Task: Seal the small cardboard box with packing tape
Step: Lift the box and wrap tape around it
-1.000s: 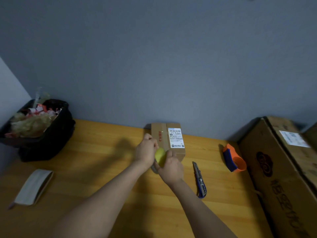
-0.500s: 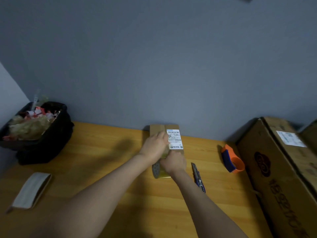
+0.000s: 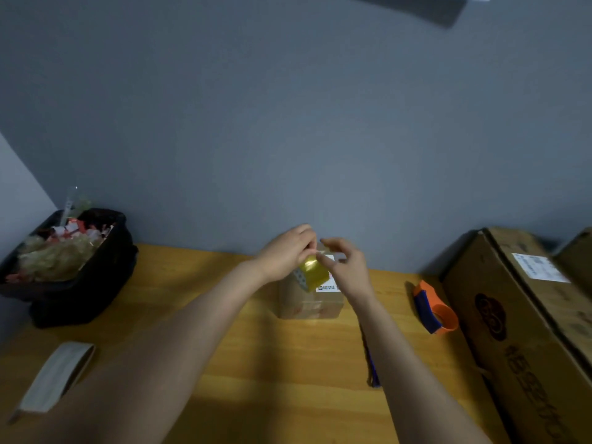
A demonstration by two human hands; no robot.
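The small cardboard box (image 3: 309,307) stands on the wooden table (image 3: 179,290) near the wall, with a white label (image 3: 327,287) on its top. Just above its far half is a yellowish roll of packing tape (image 3: 313,273). My left hand (image 3: 283,255) grips this roll from the left. My right hand (image 3: 347,267) is at the roll's right side, thumb and forefinger pinched at the tape's loose end, the other fingers spread. The hands and the roll hide much of the box's top.
A blue utility knife (image 3: 371,363) lies partly under my right forearm. An orange and blue tape dispenser (image 3: 434,310) sits right of the box, beside a large cardboard carton (image 3: 525,331). A black bin of scraps (image 3: 73,267) and a grey flat strip (image 3: 56,378) are at the left.
Both hands have risen with the tape roll from the box's near side to above its far top. My right hand has shifted from under the roll to its right side.
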